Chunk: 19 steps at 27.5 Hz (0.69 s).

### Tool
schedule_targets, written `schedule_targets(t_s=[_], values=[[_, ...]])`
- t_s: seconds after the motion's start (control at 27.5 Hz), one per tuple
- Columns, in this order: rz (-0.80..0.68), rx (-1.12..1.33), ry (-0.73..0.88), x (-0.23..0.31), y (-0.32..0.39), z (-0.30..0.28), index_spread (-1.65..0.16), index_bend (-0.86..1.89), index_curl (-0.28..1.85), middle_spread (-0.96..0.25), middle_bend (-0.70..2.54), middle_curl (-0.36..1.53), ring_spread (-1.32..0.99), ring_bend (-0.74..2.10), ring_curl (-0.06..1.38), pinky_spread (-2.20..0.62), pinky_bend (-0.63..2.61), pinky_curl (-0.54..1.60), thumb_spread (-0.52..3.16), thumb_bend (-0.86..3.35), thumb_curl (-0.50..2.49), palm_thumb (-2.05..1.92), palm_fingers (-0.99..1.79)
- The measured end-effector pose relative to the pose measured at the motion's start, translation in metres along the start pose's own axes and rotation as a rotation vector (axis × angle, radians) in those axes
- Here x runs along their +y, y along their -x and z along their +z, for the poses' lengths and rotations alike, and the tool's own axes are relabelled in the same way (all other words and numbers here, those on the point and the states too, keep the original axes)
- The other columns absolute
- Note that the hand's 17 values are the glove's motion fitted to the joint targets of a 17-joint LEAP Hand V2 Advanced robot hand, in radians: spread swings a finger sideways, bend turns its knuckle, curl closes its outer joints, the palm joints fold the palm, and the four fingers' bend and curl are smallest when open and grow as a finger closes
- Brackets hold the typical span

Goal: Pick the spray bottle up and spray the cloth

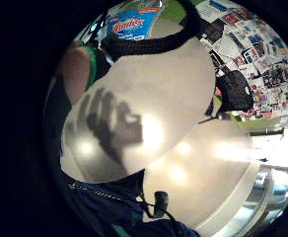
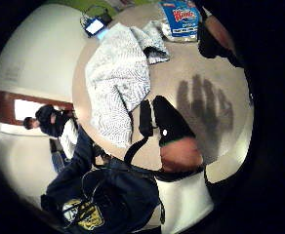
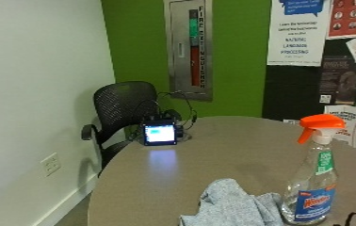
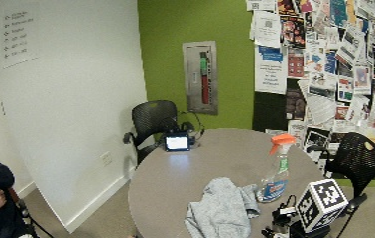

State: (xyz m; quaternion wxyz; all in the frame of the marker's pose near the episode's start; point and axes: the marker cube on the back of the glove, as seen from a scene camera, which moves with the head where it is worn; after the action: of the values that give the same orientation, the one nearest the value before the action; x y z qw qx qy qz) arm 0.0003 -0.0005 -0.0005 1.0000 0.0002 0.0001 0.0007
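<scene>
Gloved right hand (image 2: 174, 134) above table (image 3: 228, 141), fingers spread

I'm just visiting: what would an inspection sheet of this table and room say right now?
Surface: round grey table, lamp glare on it.
Job's things: spray bottle upright beside crumpled cloth, not held.
Clutter: small lit screen at the far edge.
Hand: gloved right hand above the table, fingers spread going by their shadow, holding nothing.
Cables: wires behind the screen.
Surroundings: black chair, green wall, posters, fire extinguisher cabinet.
</scene>
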Motion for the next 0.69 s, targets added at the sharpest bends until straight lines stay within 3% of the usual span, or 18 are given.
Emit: schedule_targets(t_s=[0.29,0.69], values=[[-0.003,0.022,-0.020,-0.0039,-0.0009,-0.0066,-0.24,0.27,0.23,-0.05,0.32,0.20,-0.11,0.38,0.22,0.09,0.24,0.17,0.81,0.28,0.16,0.48,0.90],[-0.016,0.046,-0.024,-0.0056,0.0015,-0.0050,-0.29,0.20,0.30,-0.07,0.27,0.27,-0.13,0.33,0.27,0.10,0.19,0.22,1.05,0.22,0.23,0.52,0.91]])
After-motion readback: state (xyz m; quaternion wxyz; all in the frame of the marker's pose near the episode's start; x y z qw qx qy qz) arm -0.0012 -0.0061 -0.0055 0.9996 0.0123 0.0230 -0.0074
